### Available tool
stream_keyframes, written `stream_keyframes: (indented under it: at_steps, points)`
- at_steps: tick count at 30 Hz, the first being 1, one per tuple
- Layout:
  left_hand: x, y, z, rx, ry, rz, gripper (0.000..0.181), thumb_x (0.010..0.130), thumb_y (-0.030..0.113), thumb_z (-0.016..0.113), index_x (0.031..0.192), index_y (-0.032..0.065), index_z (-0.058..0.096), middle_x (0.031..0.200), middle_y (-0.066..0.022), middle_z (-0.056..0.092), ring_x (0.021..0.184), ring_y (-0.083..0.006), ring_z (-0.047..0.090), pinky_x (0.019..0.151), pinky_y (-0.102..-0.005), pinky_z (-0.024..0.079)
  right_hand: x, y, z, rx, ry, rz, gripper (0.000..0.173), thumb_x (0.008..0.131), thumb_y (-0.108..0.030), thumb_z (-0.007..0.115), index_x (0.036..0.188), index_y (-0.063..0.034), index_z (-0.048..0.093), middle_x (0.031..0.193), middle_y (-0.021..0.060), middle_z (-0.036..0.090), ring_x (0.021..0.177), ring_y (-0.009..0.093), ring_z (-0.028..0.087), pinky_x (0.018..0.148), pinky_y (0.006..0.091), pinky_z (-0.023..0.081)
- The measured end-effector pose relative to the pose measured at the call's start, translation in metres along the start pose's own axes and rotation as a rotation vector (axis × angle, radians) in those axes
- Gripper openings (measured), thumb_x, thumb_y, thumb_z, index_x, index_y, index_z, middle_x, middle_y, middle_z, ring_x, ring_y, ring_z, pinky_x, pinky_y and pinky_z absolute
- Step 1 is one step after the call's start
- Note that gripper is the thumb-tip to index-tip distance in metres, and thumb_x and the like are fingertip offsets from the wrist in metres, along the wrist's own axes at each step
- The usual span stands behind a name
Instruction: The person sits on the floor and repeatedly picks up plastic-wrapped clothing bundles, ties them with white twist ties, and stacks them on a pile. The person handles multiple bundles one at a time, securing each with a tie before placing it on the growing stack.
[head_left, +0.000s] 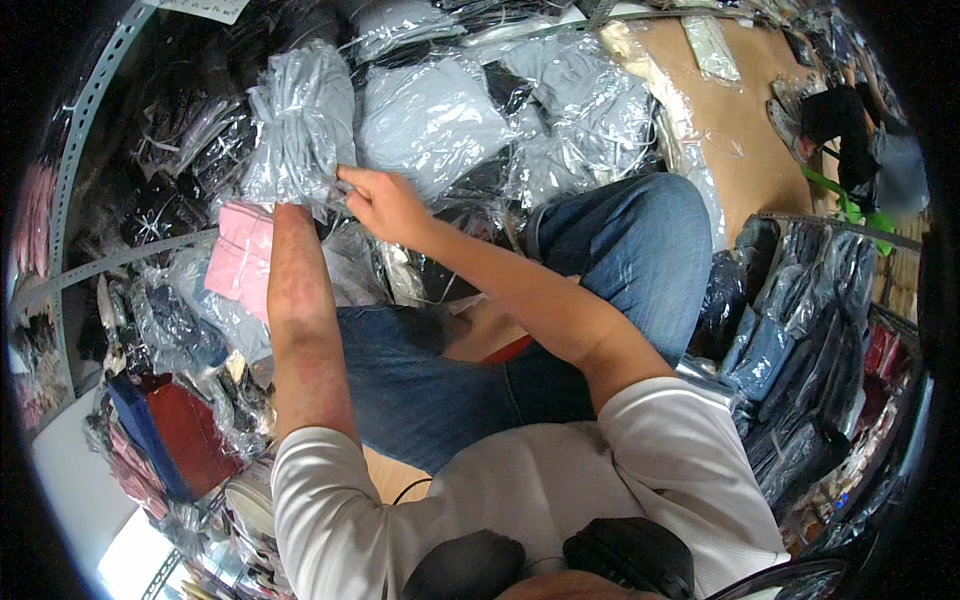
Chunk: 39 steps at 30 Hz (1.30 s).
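A bundle of light grey folded fabric in clear plastic (304, 112), gathered at its middle, is raised before me at the upper left. My left forearm (300, 300) reaches up beneath it, and the bundle hides my left hand. At the bundle's lower right edge, my right hand (386, 206) has its index finger and thumb on the clear plastic, the other fingers curled in. Just right of it lies a flat grey garment pack (431, 120). Below the bundle, a pink folded pack (240, 255) sits partly behind my left forearm.
More grey bagged garments (585, 112) lie beyond my bent knee (630, 247). Perforated metal shelf rails (90, 120) stand at left. Dark bagged garments (802, 330) are stacked at right. A red and blue box (180, 435) is at lower left. Another person (847, 142) is at the far right.
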<state>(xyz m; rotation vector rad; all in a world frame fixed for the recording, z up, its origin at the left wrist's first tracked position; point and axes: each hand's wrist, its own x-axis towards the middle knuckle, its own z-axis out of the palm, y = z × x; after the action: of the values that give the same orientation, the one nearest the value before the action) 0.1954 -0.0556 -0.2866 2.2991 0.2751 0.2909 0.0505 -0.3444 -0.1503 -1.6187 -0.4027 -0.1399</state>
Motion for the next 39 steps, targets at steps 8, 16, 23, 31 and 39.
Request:
stream_keyframes:
  at_steps: [8,16,23,31,39]
  points:
    - [0.035,-0.024,-0.048,0.498,0.134,0.318,0.025,0.092,0.024,0.054,0.094,0.0026,0.068,0.099,-0.0181,0.068,0.088,-0.0299,0.064,0.076,-0.0442,0.049,0.040,-0.018,-0.022,0.041,-0.343,0.111,0.036,0.084,-0.006,0.060,0.120,-0.0022,0.065,0.058,-0.0007,0.044,0.053,0.006,0.039,0.049,0.0280,0.034]
    - [0.045,0.144,-0.023,0.058,0.372,-0.011,0.036,0.095,0.025,0.049,0.092,-0.0078,0.062,0.100,-0.0281,0.066,0.090,-0.0458,0.062,0.083,-0.0516,0.047,0.042,0.011,-0.079,0.522,-0.145,0.763,0.006,0.088,-0.008,0.064,0.088,-0.0083,0.058,0.068,-0.0038,0.048,0.060,0.006,0.044,0.052,0.0236,0.037]
    - [0.018,0.123,0.021,0.304,0.058,0.104,0.041,0.094,0.031,0.047,0.104,-0.0057,0.061,0.107,-0.0320,0.064,0.101,-0.0494,0.061,0.092,-0.0515,0.048,0.014,0.095,-0.135,0.560,0.026,0.982,0.017,0.089,-0.006,0.061,0.078,-0.0127,0.049,0.059,-0.0046,0.040,0.045,0.007,0.032,0.043,0.0272,0.028]
    - [0.006,0.212,-0.013,-0.092,-0.068,-0.064,0.037,0.091,0.037,0.056,0.091,0.0036,0.072,0.094,-0.0179,0.071,0.091,-0.0332,0.066,0.083,-0.0402,0.049,0.020,0.099,-0.160,-0.003,-0.225,1.073,0.016,0.089,-0.014,0.057,0.076,-0.0065,0.060,0.058,0.0002,0.048,0.043,0.012,0.040,0.042,0.0303,0.035]
    - [0.010,0.262,-0.035,-0.295,-0.288,0.059,0.032,0.095,0.032,0.059,0.093,0.0040,0.073,0.087,-0.0035,0.071,0.077,-0.0119,0.063,0.073,-0.0276,0.048,0.043,0.035,-0.180,-0.654,-0.696,0.883,0.032,0.087,-0.031,0.058,0.090,-0.0009,0.070,0.071,0.0098,0.065,0.055,0.021,0.059,0.052,0.0378,0.049]
